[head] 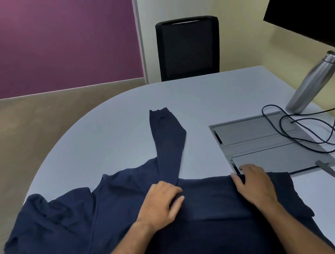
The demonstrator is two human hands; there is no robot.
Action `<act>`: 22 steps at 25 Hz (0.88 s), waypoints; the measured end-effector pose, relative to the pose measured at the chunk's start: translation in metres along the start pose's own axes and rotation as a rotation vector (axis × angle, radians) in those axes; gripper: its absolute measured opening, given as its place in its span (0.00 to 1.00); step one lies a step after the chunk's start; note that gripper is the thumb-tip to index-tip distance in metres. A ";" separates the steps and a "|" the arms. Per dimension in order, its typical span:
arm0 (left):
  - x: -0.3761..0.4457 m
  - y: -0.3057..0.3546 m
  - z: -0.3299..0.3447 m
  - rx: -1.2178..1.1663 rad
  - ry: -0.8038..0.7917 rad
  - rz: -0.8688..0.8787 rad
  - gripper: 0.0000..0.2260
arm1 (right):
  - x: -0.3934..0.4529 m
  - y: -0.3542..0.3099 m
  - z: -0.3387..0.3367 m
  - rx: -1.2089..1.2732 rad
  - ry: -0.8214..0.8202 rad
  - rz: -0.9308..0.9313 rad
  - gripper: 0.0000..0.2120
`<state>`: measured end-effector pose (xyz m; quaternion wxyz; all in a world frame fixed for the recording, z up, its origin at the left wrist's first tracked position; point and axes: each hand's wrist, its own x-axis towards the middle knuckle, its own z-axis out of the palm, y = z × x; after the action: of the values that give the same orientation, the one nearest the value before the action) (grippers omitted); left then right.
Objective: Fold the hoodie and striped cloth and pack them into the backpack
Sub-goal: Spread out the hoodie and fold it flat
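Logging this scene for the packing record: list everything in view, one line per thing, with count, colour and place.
hoodie: one, navy, spread on the near part of the table, one sleeve pointing away from the person
table: one, pale grey, rounded far-left edge
hatch: one, grey, set in the table right of the sleeve
cable: one, black, looped over the hatch
bottle: one, steel, far right of the table
chair: one, black, behind the table
screen: one, black, top right
strap: one, grey, on the table right of the hoodie
left hand: on the hoodie at the base of the sleeve
right hand: on the hoodie's far edge
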<state>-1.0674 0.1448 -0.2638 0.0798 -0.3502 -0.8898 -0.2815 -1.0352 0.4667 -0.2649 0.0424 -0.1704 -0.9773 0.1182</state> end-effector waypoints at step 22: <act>-0.040 -0.133 -0.091 0.116 -0.265 -0.737 0.07 | -0.069 -0.194 0.054 0.198 -0.267 -0.126 0.12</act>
<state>-1.1319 -0.0081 -0.2611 -0.1224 -0.0354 -0.9729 -0.1927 -1.0394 0.2543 -0.2727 -0.0639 -0.0866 -0.9666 0.2324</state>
